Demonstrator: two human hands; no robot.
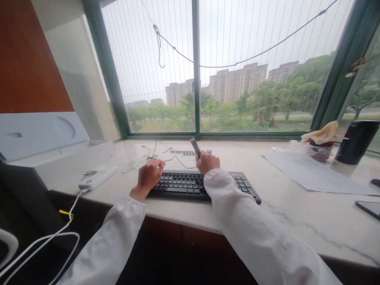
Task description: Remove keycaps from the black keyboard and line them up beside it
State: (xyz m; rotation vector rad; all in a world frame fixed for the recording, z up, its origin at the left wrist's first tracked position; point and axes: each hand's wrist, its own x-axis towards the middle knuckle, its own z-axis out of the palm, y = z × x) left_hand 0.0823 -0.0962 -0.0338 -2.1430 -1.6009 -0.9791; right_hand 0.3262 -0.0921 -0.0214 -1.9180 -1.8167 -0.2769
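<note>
A black keyboard [178, 189] lies on the marble-look counter; several upper rows look bare of their keycaps. Loose keycaps [185, 152] are lined up behind it. My right hand [208, 162] is over the keyboard, closed round a dark handheld tool [195, 146] whose paler tip points up and away; its exact kind is unclear. At the keyboard's left end, my left hand [151, 173] has its fingers curled together. Whether anything small is between those fingertips is hidden. A thin cable [178, 159] runs behind both hands.
Left stand a white power strip [99, 178] and a clear plastic box [77, 158]. A small slim stick [168, 150] lies behind the keyboard. Papers [320, 178], a cloth-topped container [320, 146], a black cup [356, 142] and a phone [369, 208] are right. The window [197, 99] borders the counter.
</note>
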